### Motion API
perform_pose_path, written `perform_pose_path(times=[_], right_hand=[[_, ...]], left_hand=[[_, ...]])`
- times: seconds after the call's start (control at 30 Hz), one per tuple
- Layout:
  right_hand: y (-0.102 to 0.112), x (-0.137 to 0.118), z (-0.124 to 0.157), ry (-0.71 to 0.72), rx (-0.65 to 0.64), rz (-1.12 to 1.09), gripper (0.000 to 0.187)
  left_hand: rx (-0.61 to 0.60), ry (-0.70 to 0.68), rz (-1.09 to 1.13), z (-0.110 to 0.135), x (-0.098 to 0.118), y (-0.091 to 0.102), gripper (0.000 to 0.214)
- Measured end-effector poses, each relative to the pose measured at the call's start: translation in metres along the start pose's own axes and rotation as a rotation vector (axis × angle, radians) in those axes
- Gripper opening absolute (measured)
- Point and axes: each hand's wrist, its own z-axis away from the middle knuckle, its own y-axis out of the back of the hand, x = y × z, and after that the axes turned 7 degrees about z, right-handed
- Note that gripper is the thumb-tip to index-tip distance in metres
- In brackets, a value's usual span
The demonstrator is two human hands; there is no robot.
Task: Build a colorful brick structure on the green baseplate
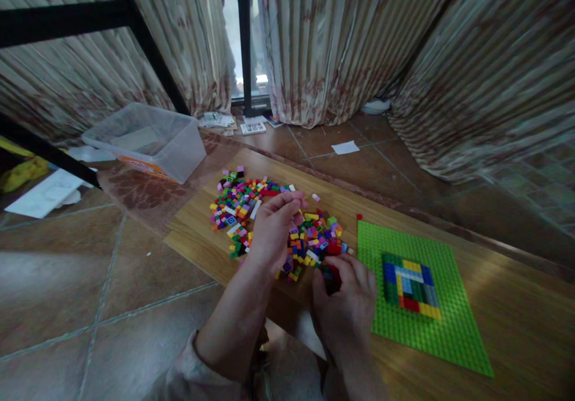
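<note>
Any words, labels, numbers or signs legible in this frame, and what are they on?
None can be read.
Orange label on the clear plastic box: too blurred.
Printed card with a code-like square: too small.
Papers beside it: too blurred.

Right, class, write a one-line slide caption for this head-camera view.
Left hand over a pile of coloured bricks, right hand gripping a dark brick, green baseplate alongside.
</note>
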Motion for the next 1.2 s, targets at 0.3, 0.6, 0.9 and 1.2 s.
perform_pose_path(times=[0.3,0.6,0.9,1.2], right_hand=[[-0.002,-0.008,0.002,0.165,-0.038,-0.004,0.029],[-0.004,-0.011,0.001,0.144,-0.040,-0.033,0.015],[0.035,0.029,-0.021,-0.345,0.013,-0.450,0.014],[0.071,0.126,-0.022,-0.662,0.136,-0.353,0.029]], left_hand=[[-0.001,-0.003,-0.005,0.000,0.001,0.001,0.018],[-0.007,0.011,-0.005,0.000,0.002,0.001,0.020],[-0.045,0.010,-0.069,0.000,-0.001,0.000,0.025],[-0.036,0.051,-0.113,0.008,-0.010,-0.015,0.027]])
